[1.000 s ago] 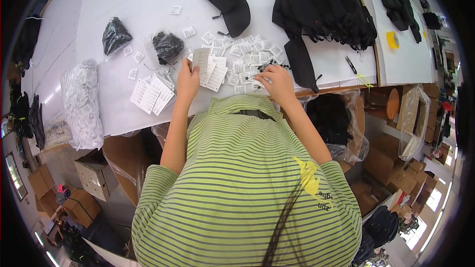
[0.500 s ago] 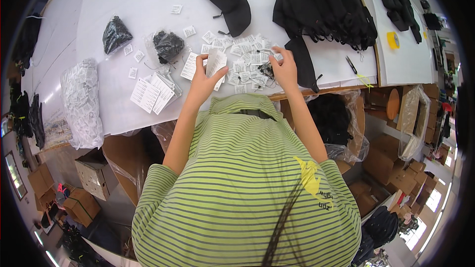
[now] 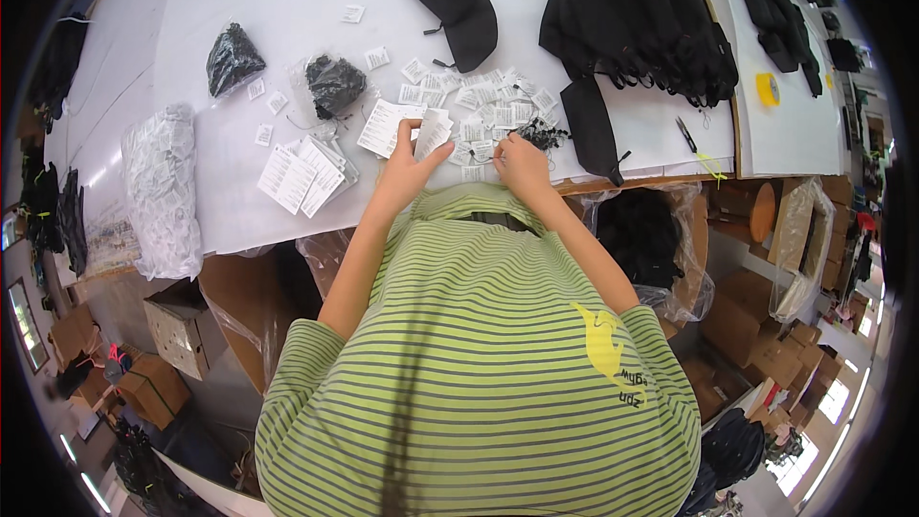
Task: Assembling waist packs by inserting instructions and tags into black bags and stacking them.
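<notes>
The left hand (image 3: 414, 170) pinches white cards (image 3: 434, 131), long axis near-far; the right hand (image 3: 525, 165), fingers curled, grip unclear, is nearer the black strings (image 3: 546, 135).

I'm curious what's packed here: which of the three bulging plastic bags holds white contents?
The long bag, farthest left and largest; the two smaller bags hold black contents.

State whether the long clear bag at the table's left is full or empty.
Full, or nearly so: the clear bag bulges with white pieces along its length.
</notes>
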`<state>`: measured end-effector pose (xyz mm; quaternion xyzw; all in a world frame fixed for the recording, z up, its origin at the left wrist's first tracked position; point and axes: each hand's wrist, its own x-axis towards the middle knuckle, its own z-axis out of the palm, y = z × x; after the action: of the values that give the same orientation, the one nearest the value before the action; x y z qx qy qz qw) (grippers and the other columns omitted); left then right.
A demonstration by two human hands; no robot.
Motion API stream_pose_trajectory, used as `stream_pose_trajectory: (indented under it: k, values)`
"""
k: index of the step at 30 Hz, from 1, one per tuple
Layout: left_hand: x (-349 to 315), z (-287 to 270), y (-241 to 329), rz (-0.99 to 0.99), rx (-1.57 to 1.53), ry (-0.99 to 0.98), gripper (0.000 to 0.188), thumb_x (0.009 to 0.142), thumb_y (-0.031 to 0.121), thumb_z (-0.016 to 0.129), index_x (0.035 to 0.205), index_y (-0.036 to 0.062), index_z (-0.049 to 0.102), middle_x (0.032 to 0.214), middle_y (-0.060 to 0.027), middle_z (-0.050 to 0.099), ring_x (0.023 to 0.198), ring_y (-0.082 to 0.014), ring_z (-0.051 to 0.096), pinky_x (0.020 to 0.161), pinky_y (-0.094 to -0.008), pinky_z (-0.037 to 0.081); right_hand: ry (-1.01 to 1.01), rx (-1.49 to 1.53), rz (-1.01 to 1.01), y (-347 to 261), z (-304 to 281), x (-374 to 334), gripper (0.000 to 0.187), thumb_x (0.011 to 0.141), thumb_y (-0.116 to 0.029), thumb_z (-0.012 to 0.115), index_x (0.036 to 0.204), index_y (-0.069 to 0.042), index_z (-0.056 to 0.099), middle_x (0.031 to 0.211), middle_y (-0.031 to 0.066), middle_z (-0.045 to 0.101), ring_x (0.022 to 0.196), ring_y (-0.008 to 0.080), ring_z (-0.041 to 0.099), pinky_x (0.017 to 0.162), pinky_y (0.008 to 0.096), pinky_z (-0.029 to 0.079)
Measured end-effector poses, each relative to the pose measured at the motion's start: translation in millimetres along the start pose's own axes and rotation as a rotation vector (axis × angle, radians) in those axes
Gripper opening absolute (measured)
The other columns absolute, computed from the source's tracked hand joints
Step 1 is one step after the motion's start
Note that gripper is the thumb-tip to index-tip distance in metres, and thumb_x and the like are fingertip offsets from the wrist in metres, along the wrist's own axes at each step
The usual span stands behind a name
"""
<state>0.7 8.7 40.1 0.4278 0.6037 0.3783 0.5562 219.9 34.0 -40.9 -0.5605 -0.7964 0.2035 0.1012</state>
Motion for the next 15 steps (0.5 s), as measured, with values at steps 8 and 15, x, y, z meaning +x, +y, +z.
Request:
stream_pose_trajectory:
  k: [8, 15]
  values:
    - [-1, 6, 3, 0.019, 0.032, -0.046, 0.054, 0.082, 0.028, 0.069, 0.12, 0.0028, 0.04, 0.097, -0.011, 0.06, 0.087, -0.0157, 0.055, 0.077, -0.0273, 0.043, 0.018, 0.27, 0.053, -23, -37, -5, 0.009, 0.074, -0.014, 0.069, 0.076, -0.008, 0.062, 0.079, 0.005, 0.057, 0.072, 0.0214, 0.06, 0.06, 0.034, 0.047]
    - [-10, 7, 22, 0.283, 0.104, 0.018, 0.023, 0.081, 0.017, 0.07, 0.096, 0.0008, 0.061, 0.094, -0.0034, 0.059, 0.085, -0.0095, 0.053, 0.074, -0.0236, 0.042, -0.112, 1.388, 0.36, -75, -97, -6, 0.009, 0.079, -0.01, 0.069, 0.083, -0.004, 0.063, 0.066, -0.0014, 0.056, 0.055, 0.0038, 0.046, 0.051, 0.0194, 0.036]
